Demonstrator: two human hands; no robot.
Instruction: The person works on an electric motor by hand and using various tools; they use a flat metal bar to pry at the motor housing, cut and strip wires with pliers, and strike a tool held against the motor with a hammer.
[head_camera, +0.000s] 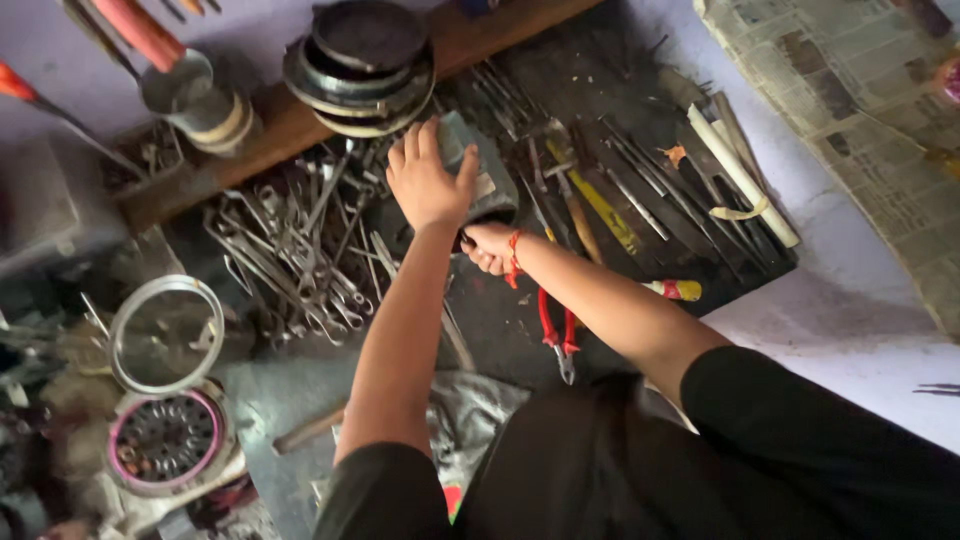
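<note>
My left hand (428, 185) lies on top of a grey metal block (487, 180), fingers spread over its upper face and thumb hooked around its side. My right hand (488, 246), with a red thread around the wrist, grips the lower end of the same block from underneath. The block is held over a dark mat (620, 150) covered with hand tools. My hands hide much of the block.
A heap of wrenches (300, 262) lies left of the hands. Red-handled pliers (556, 330), a yellow-handled screwdriver (677, 290) and files lie to the right. Stacked round pans (365, 65) sit on a wooden plank (290, 125). Newspaper (860, 100) is at the far right, and round metal rings (165, 335) at the left.
</note>
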